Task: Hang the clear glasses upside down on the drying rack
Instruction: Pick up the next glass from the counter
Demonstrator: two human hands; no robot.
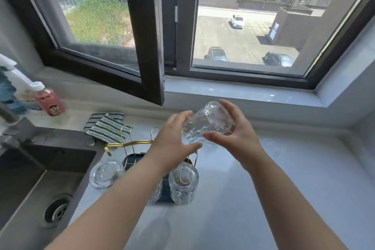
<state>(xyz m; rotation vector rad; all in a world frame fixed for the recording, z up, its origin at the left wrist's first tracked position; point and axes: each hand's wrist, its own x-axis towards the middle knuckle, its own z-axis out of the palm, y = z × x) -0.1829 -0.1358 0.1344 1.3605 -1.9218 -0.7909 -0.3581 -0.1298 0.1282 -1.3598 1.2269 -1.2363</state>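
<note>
Both hands held one clear glass (207, 123) in the air above the pale surface (284, 189), over the far part of the drying rack (129, 144). The glass was tilted, its thick base turned up and toward the window (182, 26), its mouth pointing down toward the left hand. The left hand (172, 142) cupped the mouth end, its fingers (182, 115) spread wide around the rim and its thumb reaching underneath. The right hand (237, 134) gripped the base end, fingers curled over the far side and thumb pressed against the near wall, so the glass was pinched between them.

The rack, thin gold wire on a dark tray, stood on the surface just beside the sink (40, 178), near the surface's left edge. Two glasses already hung upside down on its near prongs: a left hung glass (107, 174) at the sink side and a right hung glass (183, 181) at the near right corner of the tray. A third seemed to sit between them, mostly hidden by the left forearm. Another glass (271, 146) stood on the surface to the right of the hands, faint against the pale top.

A striped cloth (106, 127) lay behind the rack, and a pink bottle (49, 99) stood toward the far left corner.
</note>
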